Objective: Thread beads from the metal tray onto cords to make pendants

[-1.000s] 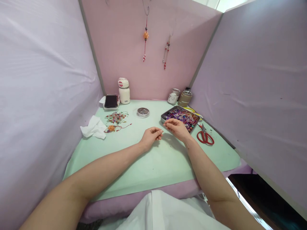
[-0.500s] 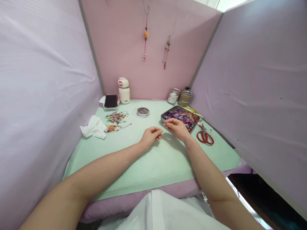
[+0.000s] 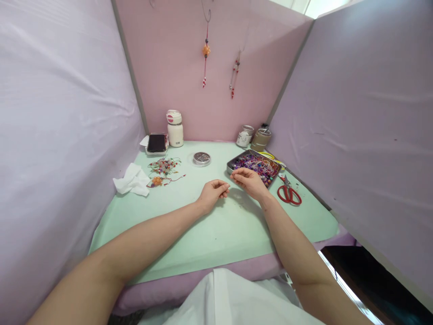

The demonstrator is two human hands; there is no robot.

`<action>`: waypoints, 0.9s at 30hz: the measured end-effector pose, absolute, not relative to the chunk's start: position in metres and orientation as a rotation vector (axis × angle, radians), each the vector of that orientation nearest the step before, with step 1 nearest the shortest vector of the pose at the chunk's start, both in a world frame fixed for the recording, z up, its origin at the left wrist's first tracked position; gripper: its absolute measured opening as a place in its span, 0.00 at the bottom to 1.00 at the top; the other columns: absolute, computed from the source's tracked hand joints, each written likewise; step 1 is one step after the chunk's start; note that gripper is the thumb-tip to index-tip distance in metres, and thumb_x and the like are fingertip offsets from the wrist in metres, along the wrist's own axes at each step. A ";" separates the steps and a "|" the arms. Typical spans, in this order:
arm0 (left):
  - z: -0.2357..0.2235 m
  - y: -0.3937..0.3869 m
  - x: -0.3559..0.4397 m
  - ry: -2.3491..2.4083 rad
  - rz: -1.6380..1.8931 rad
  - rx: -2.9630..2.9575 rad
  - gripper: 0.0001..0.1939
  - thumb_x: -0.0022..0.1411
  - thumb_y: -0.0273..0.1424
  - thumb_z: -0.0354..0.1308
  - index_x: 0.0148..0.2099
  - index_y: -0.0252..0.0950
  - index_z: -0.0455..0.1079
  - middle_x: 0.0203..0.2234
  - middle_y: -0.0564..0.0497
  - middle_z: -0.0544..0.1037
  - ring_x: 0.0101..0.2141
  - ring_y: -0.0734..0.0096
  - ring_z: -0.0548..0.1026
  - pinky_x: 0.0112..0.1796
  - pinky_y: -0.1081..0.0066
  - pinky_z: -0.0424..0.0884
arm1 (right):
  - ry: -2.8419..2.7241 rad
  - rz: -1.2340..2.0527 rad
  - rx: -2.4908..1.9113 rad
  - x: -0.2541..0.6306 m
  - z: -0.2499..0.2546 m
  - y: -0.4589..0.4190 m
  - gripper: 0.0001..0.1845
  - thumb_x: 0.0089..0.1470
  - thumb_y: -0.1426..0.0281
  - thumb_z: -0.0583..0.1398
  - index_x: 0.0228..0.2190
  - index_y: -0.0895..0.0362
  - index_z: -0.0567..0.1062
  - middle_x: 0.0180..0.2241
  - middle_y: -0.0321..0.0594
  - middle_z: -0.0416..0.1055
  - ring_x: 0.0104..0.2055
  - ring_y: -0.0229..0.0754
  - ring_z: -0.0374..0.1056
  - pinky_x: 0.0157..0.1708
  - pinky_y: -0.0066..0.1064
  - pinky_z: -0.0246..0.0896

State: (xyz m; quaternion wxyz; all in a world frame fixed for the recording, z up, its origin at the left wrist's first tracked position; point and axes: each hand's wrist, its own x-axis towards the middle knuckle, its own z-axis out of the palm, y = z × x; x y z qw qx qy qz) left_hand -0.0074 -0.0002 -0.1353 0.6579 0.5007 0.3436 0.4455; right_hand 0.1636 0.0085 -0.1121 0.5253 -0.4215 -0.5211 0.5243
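Above the middle of the green table cover (image 3: 189, 243), my left hand (image 3: 212, 195) is closed in a pinch, thumb against fingers. Whatever it holds is too small to make out. Close by on the right, my right hand (image 3: 249, 182) pinches too, its fingertips a short gap from the left ones. What lies between those fingertips is also too fine to name. Behind the right hand, partly covered by it, is a metal tray (image 3: 231, 169) filled with purple, red and mixed beads (image 3: 259, 163) and tangled thread. Red-handled scissors (image 3: 289, 195) lie right of the tray.
At left are a crumpled tissue (image 3: 132, 179), a beaded orange charm (image 3: 157, 181) and a heap of beaded strings (image 3: 164, 166). Farther back stand a white bottle (image 3: 175, 131), a dark pad (image 3: 157, 143), a round dish (image 3: 202, 158) and jars (image 3: 261, 139). Charms (image 3: 206, 49) hang on the pink wall.
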 end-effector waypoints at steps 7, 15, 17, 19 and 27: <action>-0.131 -0.003 -0.007 0.799 1.009 1.118 0.16 0.45 0.40 0.65 0.30 0.32 0.69 0.21 0.52 0.73 0.20 0.80 0.67 0.24 0.74 0.60 | -1.269 1.259 -0.998 0.164 -0.114 0.009 0.12 0.39 0.64 0.68 0.29 0.55 0.76 0.28 0.36 0.74 0.28 0.33 0.65 0.33 0.29 0.59; -0.132 -0.002 -0.007 0.807 1.012 1.139 0.15 0.46 0.39 0.65 0.29 0.32 0.69 0.21 0.52 0.73 0.20 0.80 0.67 0.23 0.75 0.59 | -1.344 1.214 -1.035 0.163 -0.111 0.007 0.14 0.37 0.65 0.69 0.30 0.54 0.76 0.28 0.35 0.74 0.29 0.34 0.64 0.31 0.28 0.58; -0.134 -0.002 -0.007 0.805 1.012 1.143 0.15 0.46 0.40 0.65 0.30 0.32 0.70 0.21 0.52 0.73 0.20 0.80 0.67 0.24 0.74 0.60 | -1.365 1.211 -1.048 0.164 -0.111 0.007 0.14 0.37 0.65 0.68 0.30 0.54 0.76 0.29 0.36 0.74 0.28 0.34 0.64 0.31 0.28 0.58; -0.134 -0.002 -0.007 0.805 1.008 1.140 0.15 0.46 0.40 0.65 0.30 0.33 0.70 0.22 0.52 0.73 0.21 0.80 0.67 0.24 0.74 0.60 | -1.394 1.213 -1.064 0.163 -0.110 0.006 0.13 0.38 0.64 0.68 0.29 0.55 0.76 0.28 0.36 0.73 0.27 0.34 0.62 0.29 0.28 0.58; -0.133 -0.002 -0.007 0.782 0.998 1.136 0.17 0.45 0.41 0.65 0.31 0.32 0.70 0.22 0.53 0.73 0.21 0.80 0.68 0.25 0.75 0.61 | -1.464 1.294 -1.039 0.160 -0.108 0.002 0.13 0.39 0.64 0.67 0.29 0.56 0.75 0.23 0.31 0.68 0.25 0.32 0.59 0.28 0.27 0.55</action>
